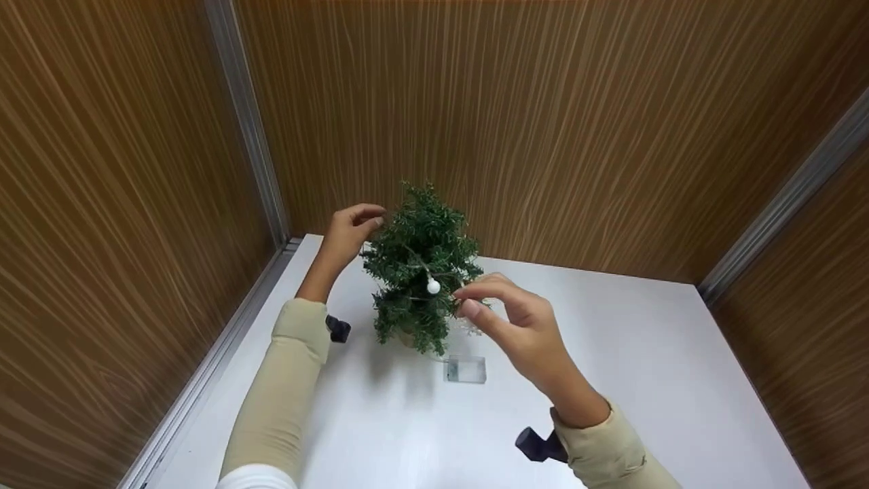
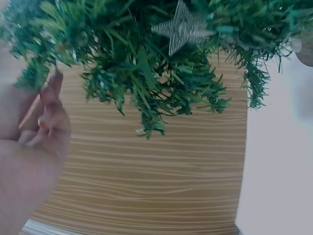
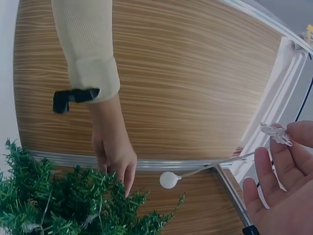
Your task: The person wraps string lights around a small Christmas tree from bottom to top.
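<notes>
A small green artificial Christmas tree (image 1: 424,265) stands on the white table. My right hand (image 1: 523,326) is at its right side, pinching a clear star-shaped light (image 3: 276,133) between thumb and fingers. From that star a thin wire runs to a white ball bulb (image 3: 169,180), which shows in front of the tree in the head view. At the tree's upper left, my left hand (image 1: 353,227) reaches to the branches with loosely bent fingers, thumb and forefinger apart. Foliage partly covers its fingertips. Another clear star (image 2: 180,29) hangs among the branches in the left wrist view.
A clear battery box (image 1: 466,369) lies on the white table (image 1: 611,353) in front of the tree, with a thin wire leading toward it. Brown wood-grain panels (image 1: 475,122) enclose the back and both sides.
</notes>
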The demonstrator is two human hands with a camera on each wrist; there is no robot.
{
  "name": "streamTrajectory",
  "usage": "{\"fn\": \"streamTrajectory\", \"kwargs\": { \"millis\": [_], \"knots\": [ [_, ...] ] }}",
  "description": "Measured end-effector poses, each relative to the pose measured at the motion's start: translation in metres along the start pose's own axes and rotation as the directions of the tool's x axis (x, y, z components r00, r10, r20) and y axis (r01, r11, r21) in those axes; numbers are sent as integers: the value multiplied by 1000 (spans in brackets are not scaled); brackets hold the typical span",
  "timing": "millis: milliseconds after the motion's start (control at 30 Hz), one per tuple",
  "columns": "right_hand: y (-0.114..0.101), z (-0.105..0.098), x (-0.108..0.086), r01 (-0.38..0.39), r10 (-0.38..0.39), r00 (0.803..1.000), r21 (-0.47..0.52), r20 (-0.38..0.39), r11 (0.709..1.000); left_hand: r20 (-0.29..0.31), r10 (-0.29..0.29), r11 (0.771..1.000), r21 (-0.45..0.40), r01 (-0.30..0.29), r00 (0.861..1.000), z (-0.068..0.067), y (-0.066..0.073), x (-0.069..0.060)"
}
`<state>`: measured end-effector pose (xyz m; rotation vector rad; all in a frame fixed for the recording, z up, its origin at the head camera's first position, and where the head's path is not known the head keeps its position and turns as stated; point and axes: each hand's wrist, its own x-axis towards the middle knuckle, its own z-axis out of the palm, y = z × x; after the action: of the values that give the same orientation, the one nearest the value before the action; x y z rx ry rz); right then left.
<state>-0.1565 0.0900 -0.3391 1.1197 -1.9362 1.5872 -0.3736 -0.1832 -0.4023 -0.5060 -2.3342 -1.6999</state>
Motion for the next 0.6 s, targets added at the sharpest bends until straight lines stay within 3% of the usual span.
{"fn": "streamTrajectory", "kwargs": {
  "millis": [100,167,233,367,467,533,600],
  "knots": [
    [1,-7,-2,-37,37,999,11,-16,999,-152,89,987,147,-67,984,6,7,-15],
    [2,-11,-3,-59,60,998,28,-30,998,-234,178,956,273,-111,956,13,13,-27],
    [2,-16,-4,-85,87,995,48,-46,995,-275,276,915,370,-163,921,22,20,-40],
    [3,-27,-4,-134,140,988,88,-62,987,-251,460,831,459,-314,852,38,32,-62],
    [4,-36,-2,-166,172,983,87,-69,982,-177,575,746,514,-423,799,48,38,-68],
    [4,-41,0,-189,195,978,73,-79,979,-115,623,692,542,-477,773,53,40,-69],
    [5,-47,4,-217,223,970,65,-96,974,-60,647,651,563,-510,760,58,40,-67]
  ]
}}
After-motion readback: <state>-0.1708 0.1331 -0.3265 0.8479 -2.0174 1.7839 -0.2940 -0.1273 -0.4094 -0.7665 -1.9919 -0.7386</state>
